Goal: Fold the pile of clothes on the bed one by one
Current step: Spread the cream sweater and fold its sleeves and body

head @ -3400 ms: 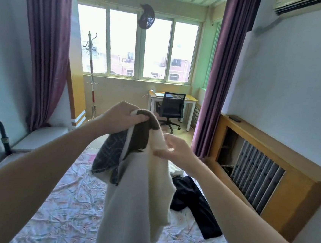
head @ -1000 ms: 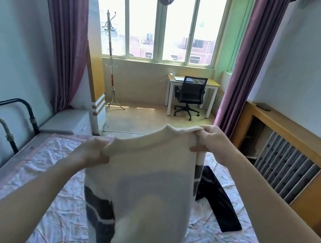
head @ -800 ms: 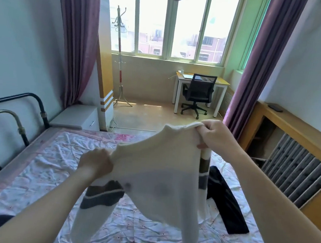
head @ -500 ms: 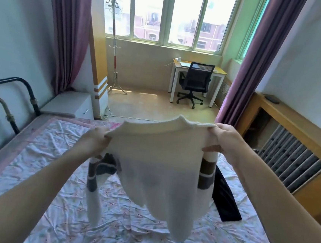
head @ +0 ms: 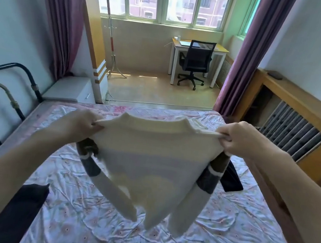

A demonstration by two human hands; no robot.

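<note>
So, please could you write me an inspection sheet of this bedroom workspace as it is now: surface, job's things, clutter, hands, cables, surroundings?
Surface: bed with wrinkled floral sheet.
Job's things: cream sweater with dark sleeve bands, held up by its shoulders above the bed; black garment lying on the sheet at right; dark garment at the near left edge.
Clutter: nothing seen.
Hands: left hand and right hand each grip a shoulder of the sweater.
Cables: thin cord on the floor near the pillar, unclear.
Surroundings: desk and office chair under the window, purple curtains, radiator cover at right.
</note>
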